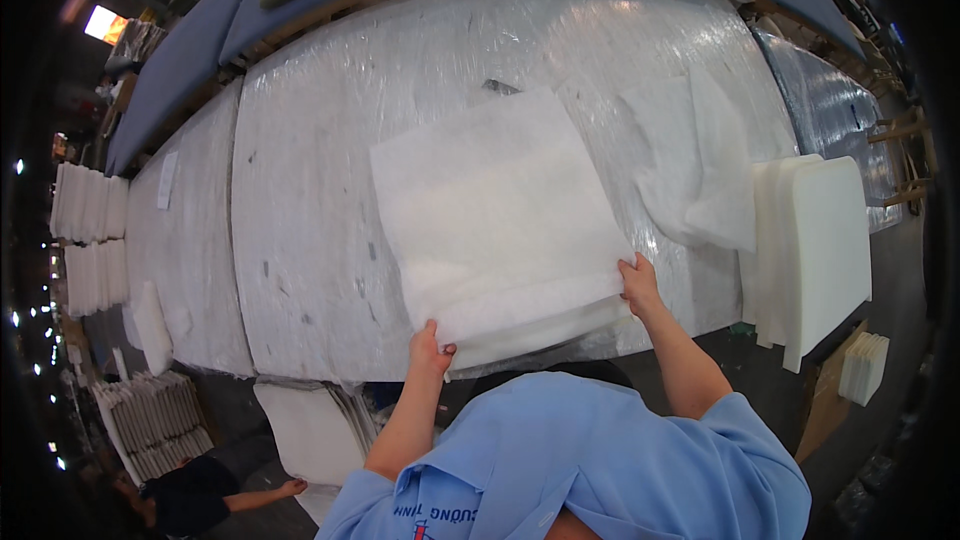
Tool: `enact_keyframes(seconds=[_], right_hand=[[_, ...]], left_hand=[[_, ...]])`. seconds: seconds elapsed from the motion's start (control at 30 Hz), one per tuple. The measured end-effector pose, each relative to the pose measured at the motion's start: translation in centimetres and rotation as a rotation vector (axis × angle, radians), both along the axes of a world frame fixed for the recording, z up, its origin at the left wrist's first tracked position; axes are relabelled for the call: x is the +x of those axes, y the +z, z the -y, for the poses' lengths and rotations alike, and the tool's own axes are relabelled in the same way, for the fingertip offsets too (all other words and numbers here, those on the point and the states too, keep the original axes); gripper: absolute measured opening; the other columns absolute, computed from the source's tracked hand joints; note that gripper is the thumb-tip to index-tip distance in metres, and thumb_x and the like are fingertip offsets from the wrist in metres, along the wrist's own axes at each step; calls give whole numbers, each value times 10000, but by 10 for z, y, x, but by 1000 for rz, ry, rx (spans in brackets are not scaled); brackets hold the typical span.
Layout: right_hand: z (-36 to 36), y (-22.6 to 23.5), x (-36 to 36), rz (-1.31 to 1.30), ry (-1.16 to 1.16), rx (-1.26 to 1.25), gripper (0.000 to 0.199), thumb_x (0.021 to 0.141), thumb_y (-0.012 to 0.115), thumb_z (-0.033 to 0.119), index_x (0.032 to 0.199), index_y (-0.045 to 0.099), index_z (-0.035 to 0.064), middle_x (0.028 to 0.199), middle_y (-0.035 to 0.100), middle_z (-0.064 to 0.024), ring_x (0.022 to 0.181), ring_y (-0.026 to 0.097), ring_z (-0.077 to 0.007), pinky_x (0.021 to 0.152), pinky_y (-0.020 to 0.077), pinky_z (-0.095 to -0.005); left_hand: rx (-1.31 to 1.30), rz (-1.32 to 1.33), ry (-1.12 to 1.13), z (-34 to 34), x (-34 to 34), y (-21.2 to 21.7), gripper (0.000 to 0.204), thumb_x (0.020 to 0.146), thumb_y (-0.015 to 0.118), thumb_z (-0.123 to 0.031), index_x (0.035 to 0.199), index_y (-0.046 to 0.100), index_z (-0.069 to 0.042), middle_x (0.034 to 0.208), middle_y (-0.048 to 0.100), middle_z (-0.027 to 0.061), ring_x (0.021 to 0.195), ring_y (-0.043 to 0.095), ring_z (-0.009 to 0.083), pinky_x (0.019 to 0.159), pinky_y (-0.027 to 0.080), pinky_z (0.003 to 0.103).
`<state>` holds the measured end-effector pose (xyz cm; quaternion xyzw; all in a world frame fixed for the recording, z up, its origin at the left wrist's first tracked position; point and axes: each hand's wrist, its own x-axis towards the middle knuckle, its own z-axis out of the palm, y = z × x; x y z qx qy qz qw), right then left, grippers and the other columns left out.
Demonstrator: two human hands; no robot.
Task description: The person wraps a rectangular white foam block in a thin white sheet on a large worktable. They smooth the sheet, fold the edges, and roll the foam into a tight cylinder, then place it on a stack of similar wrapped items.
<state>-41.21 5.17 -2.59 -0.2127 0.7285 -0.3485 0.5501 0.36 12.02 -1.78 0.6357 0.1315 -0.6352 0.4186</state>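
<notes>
Blue shirt (610, 450); both grips (430, 351) (641, 287) pinch sheet's (495, 205) edge, open room leftward.

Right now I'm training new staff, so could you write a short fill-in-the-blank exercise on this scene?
The sheet held by the left hand and right hand is coloured ____.
A crumpled cloth lies to the sheet's ____.
The shirt at the picture's lower edge is light ____.

Missing words: white; right; blue.
</notes>
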Motion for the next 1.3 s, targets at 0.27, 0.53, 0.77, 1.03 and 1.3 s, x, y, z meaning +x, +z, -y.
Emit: enact_keyframes(seconds=[0.27,0.53,0.77,1.03,1.3], right_hand=[[-10,12,-36,15,667,161,272,949,704,226,1173,686,73,1003,712,-55,870,670,-172,720,538,-350],[80,37,15,-194,413,113,401,962,698,422,1005,696,24,869,686,-41,767,590,-187,691,479,-393],[107,0,16,-727,347,-190,461,1015,577,409,847,604,-20,814,640,-229,757,599,-383,731,460,-479],[115,-3,27,-725,285,-228,448,1030,545,389,847,603,-15,835,655,-243,826,600,-465,757,459,-520],[114,9,8,-524,434,-59,411,967,662,390,853,646,-5,750,646,-141,698,580,-243,672,460,-408]], left_hand=[[-233,-36,-609,-16,15,32,464,997,670,-178,1423,514,-79,1253,667,87,1092,665,280,916,557,446],[-218,-30,-379,68,58,22,584,978,719,-318,1372,516,62,1302,648,151,1136,660,266,981,546,395],[-90,582,-353,103,35,9,465,1034,617,-297,1308,591,79,1225,680,152,1121,643,243,963,503,384],[-106,756,-228,97,34,6,413,1040,598,-275,1268,628,67,1192,687,133,1039,644,233,914,507,376],[-185,425,-458,87,52,13,399,1002,669,-302,1219,667,33,1116,713,112,1005,665,222,882,526,367]])
